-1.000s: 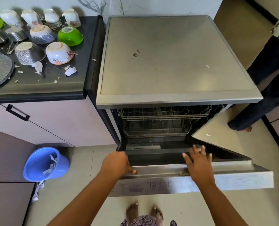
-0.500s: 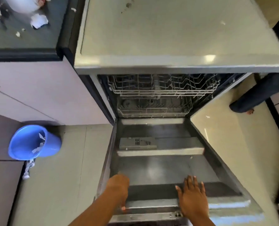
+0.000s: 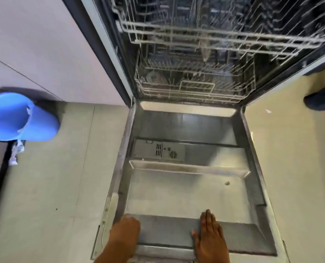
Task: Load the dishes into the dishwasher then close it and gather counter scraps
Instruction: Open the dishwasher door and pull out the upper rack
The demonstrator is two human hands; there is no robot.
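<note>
At the near edge of the dishwasher door (image 3: 186,196), both hands press down on its steel inner face. The door has swung from half raised a second ago to lying flat and fully open now, with the hands riding it down the whole way. The right hand (image 3: 211,236) lies flat on the door's near strip, its fingers (image 3: 208,217) straight and together, pointing toward the racks. The left hand (image 3: 126,232) sits at the door's near left corner, knuckles up and fingers curled downward; whether they hook the door's edge or only rest there I cannot tell, since they are hidden under the hand.

Beyond the door's hinge, the lower rack (image 3: 194,86) stands inside the tub and appears to hold no dishes, though the picture is blurred; the upper rack (image 3: 214,37) hangs above it, likewise seemingly bare. The detergent compartment (image 3: 157,150) sits on the door's far left part.

The dishes themselves are out of view now: the head has tipped down with the door, so the surface that showed them a second ago, left of the machine, has passed out of the top of the view. To the left of the door, on the floor, a blue bin (image 3: 19,116) stands against the cabinet, with a crumpled scrap (image 3: 15,152) just beside its base. To the right of the door, another person's trouser leg (image 3: 321,99) shows at the edge.

In my judgement the opening step is done; loading has not begun, and a rack likely needs pulling out over the door first.
</note>
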